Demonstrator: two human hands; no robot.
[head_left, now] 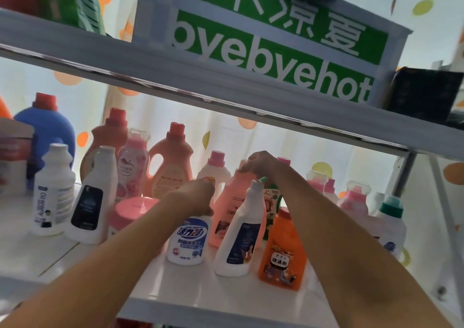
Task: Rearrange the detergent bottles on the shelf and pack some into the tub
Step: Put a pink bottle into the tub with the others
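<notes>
Reaching under the upper shelf board, both hands work among the detergent bottles on the white shelf [190, 300]. The left hand [198, 197] sits on top of the white bottle with the blue label [188, 240], its fingers curled down over the cap, which is hidden beneath them; it appears to be gripping the neck. The right hand [261, 163] is further back and higher, fingers curled onto the top of the pink bottle [232, 202], which stands just behind and between the blue-labelled bottle and the tall white bottle with the dark label [241, 237]. Whether the right hand fully encloses the pink bottle's cap cannot be told from this view. An orange bottle [282, 250] stands just beside the tall white one, under the right forearm, and a green-labelled bottle [272, 197] is partly hidden behind. These are judged to be rigid moulded plastic containers: stiff, smooth-walled and somewhat slippery, and probably heavy if full, though fill level cannot be seen. The neck below the cap is the surest hold for a lift from above; the larger orange jugs [170, 167] at the back have moulded handles. Close spacing means a tilted bottle could knock its neighbours over. No tub can be identified in view.
</notes>
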